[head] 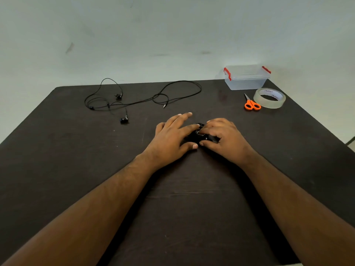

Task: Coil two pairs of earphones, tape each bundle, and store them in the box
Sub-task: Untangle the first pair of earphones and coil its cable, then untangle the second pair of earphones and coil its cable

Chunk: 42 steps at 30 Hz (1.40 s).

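Hands meet at the middle of the dark tabletop [57,169], over a small black coiled earphone bundle [194,138]. The left hand [173,136] lies on the bundle's left side with fingers nearly straight and spread, index fingertip and thumb touching it; its grip is wide, pressing rather than clasping. The right hand [223,140] has its fingers curled down onto the bundle's right side, thumb and fingertips pinching the cord, a narrow grip. Most of the bundle is hidden under the fingers, so its long axis cannot be told.

Far right of the bundle, at the tabletop's back corner, stands a clear plastic box [246,78] with red latches, lid on; nothing shows through its walls. Just in front of the box lie orange-handled scissors [252,103], blades pointing away, beside a roll of clear tape [269,98] lying flat.

Far left of the bundle, the second earphones [134,99] sprawl uncoiled, cord running roughly left to right.
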{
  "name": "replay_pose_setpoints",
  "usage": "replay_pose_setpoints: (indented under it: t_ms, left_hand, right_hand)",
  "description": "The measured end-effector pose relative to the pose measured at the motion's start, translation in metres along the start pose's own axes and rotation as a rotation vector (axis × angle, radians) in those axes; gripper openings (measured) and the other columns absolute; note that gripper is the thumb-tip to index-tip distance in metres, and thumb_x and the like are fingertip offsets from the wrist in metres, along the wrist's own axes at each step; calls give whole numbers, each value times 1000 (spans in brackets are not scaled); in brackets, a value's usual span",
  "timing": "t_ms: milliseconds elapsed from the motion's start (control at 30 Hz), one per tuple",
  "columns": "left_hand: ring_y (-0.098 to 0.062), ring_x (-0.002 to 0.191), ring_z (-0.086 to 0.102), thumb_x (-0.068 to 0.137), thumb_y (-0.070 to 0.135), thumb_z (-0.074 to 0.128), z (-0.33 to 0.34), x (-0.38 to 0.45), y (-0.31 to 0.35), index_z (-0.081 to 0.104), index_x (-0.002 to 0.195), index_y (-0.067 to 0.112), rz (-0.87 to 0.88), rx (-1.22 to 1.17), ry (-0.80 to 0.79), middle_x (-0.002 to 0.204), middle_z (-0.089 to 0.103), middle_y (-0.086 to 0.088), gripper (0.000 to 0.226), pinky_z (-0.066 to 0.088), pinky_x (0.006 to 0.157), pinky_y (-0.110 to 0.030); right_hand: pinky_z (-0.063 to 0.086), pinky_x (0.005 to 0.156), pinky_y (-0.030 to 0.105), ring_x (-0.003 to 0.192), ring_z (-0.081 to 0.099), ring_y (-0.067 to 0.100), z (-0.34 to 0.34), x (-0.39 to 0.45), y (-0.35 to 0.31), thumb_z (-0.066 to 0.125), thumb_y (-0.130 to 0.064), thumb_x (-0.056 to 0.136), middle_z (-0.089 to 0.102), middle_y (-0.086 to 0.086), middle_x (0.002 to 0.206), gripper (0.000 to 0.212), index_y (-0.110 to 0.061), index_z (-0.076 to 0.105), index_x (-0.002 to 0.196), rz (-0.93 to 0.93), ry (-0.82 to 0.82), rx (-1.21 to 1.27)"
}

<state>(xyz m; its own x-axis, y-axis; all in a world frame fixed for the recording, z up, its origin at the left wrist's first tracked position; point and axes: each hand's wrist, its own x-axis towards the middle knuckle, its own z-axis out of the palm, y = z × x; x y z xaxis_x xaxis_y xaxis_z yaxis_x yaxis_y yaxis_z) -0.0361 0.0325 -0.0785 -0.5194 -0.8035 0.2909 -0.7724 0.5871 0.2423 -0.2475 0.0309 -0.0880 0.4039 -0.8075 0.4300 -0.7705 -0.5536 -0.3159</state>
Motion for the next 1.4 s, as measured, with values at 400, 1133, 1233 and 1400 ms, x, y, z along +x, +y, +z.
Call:
replay_pose_setpoints:
  t_ms: [400, 1133, 1233, 1400]
  left_hand:
    - [-11, 140, 22, 88, 47, 60, -2, -5, -10, 43, 140, 35, -114, -171, 177, 150, 34, 10, 56, 15, 106, -34]
    - [-25, 122, 50, 89, 25, 61, -59, -55, -157, 69, 112, 14, -582, -133, 396, 125, 61, -3, 27, 41, 103, -41]
    - [-24, 119, 52, 89, 21, 60, -55, -50, -163, 68, 114, 12, -564, -133, 408, 121, 62, -5, 27, 40, 102, -33]
    - [-21, 121, 51, 90, 20, 61, -52, -47, -169, 67, 115, 14, -518, -146, 375, 124, 61, -3, 27, 41, 102, -32]
  right_hand:
    - [42, 96, 36, 110, 58, 22, -4, 0, -12, 73, -47, 70, 69, 2, 105, 49, -13, 73, 105, 50, 120, 70]
    - [46, 80, 28, 96, 62, 23, 53, 164, -102, 61, -23, 90, 67, 6, 100, 20, -11, 73, 101, -31, -30, -55]
    - [47, 81, 28, 98, 64, 23, 59, 185, -72, 64, -17, 87, 70, 6, 104, 14, -12, 72, 97, 300, -24, -48]
    - [47, 72, 27, 92, 64, 29, 71, 203, -38, 74, -22, 81, 67, 10, 100, 22, -8, 68, 97, 627, -87, -70]
